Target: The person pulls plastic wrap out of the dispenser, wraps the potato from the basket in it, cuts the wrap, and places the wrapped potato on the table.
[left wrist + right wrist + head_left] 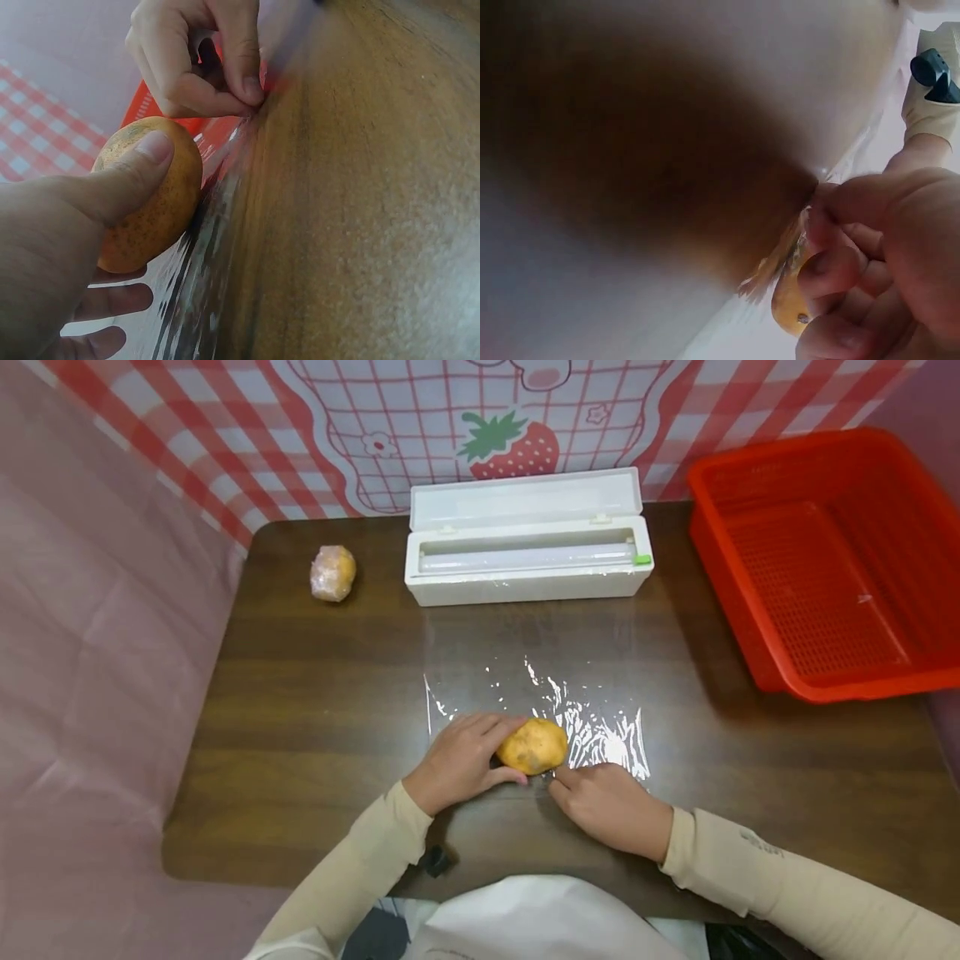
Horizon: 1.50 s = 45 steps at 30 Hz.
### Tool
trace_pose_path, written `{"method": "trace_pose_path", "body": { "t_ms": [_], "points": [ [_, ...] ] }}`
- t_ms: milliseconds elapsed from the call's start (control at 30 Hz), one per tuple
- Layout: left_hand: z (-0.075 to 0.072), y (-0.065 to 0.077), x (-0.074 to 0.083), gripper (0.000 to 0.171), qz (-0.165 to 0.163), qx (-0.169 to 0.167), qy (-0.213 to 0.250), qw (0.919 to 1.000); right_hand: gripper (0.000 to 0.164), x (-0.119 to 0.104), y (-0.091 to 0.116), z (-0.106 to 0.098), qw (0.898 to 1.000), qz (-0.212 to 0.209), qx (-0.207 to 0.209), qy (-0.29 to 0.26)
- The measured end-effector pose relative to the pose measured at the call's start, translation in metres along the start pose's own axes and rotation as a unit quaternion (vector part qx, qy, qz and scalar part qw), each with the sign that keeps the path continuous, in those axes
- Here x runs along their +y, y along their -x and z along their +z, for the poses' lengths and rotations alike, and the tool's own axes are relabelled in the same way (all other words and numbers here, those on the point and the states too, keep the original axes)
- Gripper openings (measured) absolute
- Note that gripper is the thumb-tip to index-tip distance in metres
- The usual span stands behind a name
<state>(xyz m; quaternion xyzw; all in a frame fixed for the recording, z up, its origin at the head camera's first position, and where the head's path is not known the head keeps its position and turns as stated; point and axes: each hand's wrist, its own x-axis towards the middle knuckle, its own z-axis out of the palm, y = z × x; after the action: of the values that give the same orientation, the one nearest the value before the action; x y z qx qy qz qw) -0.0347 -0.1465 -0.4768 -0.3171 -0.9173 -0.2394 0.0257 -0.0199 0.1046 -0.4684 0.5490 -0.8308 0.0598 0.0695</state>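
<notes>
A yellow-brown potato lies over a sheet of clear cling film at the near middle of the table. My left hand holds it from the left, thumb on the near side and fingers on the far side. In the left wrist view the thumb crosses the potato's speckled skin. Just right of the potato, my right hand pinches the near edge of the film between thumb and index finger. The right wrist view shows bunched film by the fingertips, with part of the potato hidden behind the right hand.
Behind the film stands a white cling film box, lid up, its roll inside. A film-wrapped yellow item sits at the back left. On the right is a red plastic basket. A checked cloth hangs behind the wooden table.
</notes>
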Motion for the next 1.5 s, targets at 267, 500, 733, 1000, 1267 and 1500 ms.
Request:
{"method": "trace_pose_path", "body": {
  "t_ms": [267, 500, 733, 1000, 1267, 1500],
  "points": [
    [0.003, -0.002, -0.002, 0.081, 0.012, 0.009, -0.013, 0.9998, 0.034, 0.006, -0.004, 0.001, 0.996, -0.001, 0.092, -0.02],
    [0.0, -0.005, -0.001, 0.079, 0.005, -0.005, -0.002, 1.0, 0.034, 0.014, -0.01, -0.005, 0.986, 0.027, 0.161, -0.027],
    [-0.002, -0.007, 0.001, 0.079, -0.011, -0.037, 0.003, 0.9992, 0.032, 0.015, -0.011, -0.005, 0.988, 0.04, 0.148, -0.027],
    [-0.003, -0.006, -0.001, 0.081, 0.014, -0.044, -0.002, 0.9989, 0.01, 0.018, -0.018, -0.006, 0.987, 0.048, 0.137, -0.062],
    [-0.005, -0.005, 0.001, 0.062, 0.038, -0.059, -0.009, 0.9975, 0.008, 0.022, -0.021, -0.007, 0.99, 0.055, 0.114, -0.057],
    [-0.009, -0.004, 0.004, 0.089, 0.033, -0.068, -0.03, 0.9967, 0.005, 0.025, -0.022, -0.005, 0.989, 0.06, 0.114, -0.065]
  ]
}}
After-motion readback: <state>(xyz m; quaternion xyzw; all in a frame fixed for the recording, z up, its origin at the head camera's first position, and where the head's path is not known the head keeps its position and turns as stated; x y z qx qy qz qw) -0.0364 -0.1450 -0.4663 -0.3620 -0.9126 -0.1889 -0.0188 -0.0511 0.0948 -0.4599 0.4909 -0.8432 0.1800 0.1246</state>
